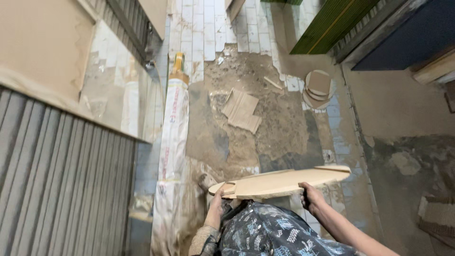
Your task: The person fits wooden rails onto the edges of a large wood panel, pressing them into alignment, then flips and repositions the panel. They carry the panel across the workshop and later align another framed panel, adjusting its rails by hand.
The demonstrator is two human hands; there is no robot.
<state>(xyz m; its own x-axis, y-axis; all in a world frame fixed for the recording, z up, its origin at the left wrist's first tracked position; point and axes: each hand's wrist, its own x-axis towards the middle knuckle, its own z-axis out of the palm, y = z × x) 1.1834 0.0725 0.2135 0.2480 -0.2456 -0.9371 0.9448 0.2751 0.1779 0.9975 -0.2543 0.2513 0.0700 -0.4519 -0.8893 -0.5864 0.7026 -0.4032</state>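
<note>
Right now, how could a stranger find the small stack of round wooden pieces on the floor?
Start at the green-sided panel leaning at upper right. Just below its lower end, the stack of round discs lies on the tiled floor. Unlike the nearby flat cardboard, it is circular.

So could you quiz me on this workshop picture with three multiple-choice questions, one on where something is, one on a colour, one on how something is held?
1. Where is the stack of round wooden discs?
A. on the floor, upper right
B. in the person's lap
C. on the grey shutter

2. What colour are the ribbed sheets leaning at the top?
A. red
B. green
C. white

3. How is the flat wooden board held?
A. lying on the floor
B. by one hand only
C. by both hands, roughly level

Answers: 1 A, the discs sit on dusty tiles by the wall. 2 B, they are green with a yellow stripe. 3 C, the left hand and right hand each grip its near edge.
</note>
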